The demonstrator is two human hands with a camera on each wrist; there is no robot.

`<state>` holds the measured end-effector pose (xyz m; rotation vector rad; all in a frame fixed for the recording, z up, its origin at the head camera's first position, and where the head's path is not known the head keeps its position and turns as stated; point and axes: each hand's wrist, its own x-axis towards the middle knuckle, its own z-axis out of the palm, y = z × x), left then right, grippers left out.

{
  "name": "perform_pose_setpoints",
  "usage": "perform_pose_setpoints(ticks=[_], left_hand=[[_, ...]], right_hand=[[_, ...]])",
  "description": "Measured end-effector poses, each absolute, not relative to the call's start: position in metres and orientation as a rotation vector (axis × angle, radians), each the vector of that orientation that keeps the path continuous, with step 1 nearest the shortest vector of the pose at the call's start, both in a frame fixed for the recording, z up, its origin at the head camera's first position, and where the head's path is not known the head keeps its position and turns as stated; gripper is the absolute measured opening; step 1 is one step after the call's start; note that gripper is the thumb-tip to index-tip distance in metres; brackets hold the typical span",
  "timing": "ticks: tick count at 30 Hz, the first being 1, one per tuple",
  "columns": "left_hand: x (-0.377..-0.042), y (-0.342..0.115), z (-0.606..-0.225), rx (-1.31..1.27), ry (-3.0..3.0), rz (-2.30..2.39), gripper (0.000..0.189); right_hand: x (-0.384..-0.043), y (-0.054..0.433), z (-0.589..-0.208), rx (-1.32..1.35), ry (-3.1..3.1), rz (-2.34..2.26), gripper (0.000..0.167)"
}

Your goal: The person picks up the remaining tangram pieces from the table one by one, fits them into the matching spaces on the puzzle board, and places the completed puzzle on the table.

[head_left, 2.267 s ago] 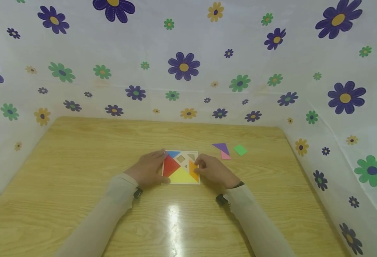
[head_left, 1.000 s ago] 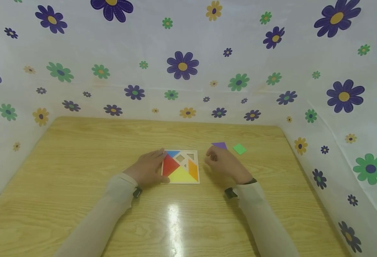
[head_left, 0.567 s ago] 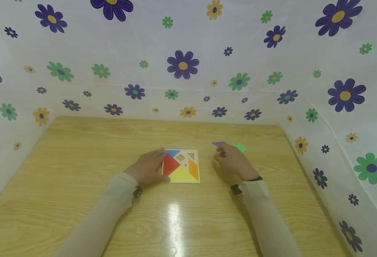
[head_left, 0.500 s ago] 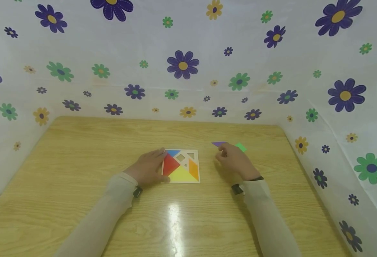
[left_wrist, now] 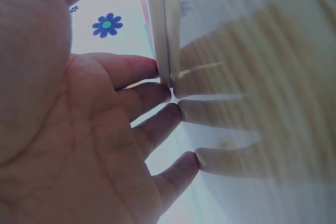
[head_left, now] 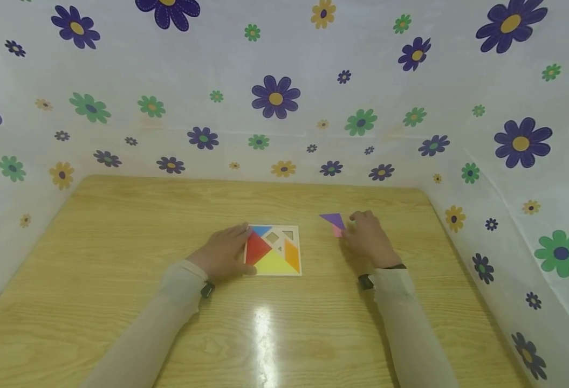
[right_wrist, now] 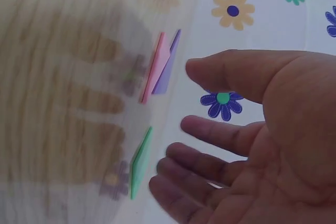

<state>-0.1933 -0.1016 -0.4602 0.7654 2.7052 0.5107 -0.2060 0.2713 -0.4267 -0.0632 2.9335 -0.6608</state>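
Observation:
My left hand rests against the left side of a white tangram tray, its fingers extended. In the left wrist view, fingertips touch the tray's edge and the tabletop. Red, yellow, orange and blue pieces lie in the tray, beside several bare cutouts. Over the table to the right hovers my right hand, fingers loosely spread and holding nothing. Below its fingertips lies a green square piece, hidden in the head view. A purple triangle touches a pink triangle just left of that hand.
The wooden table is enclosed at the back and sides by white cloth printed with flowers. A bright light reflection falls on the front of the tabletop.
My right hand has moved right from the tray's orange piece, past the purple and pink triangles, to over the green square, and its fingers have spread. My left hand stays on the tray.

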Motion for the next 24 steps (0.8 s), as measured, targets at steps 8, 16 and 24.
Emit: perform_pose_setpoints(ticks=[8, 16, 24], left_hand=[[-0.194, -0.101, -0.459, 0.766, 2.700, 0.517, 0.102], [-0.194, -0.102, -0.462, 0.762, 2.699, 0.518, 0.103], [-0.191, -0.101, -0.456, 0.758, 2.698, 0.518, 0.102]], right_hand=[[-0.204, 0.277, -0.428, -0.026, 2.879, -0.553, 0.039], [-0.200, 0.276, -0.423, -0.030, 2.903, -0.453, 0.041], [-0.196, 0.271, -0.415, -0.022, 2.862, -0.423, 0.029]])
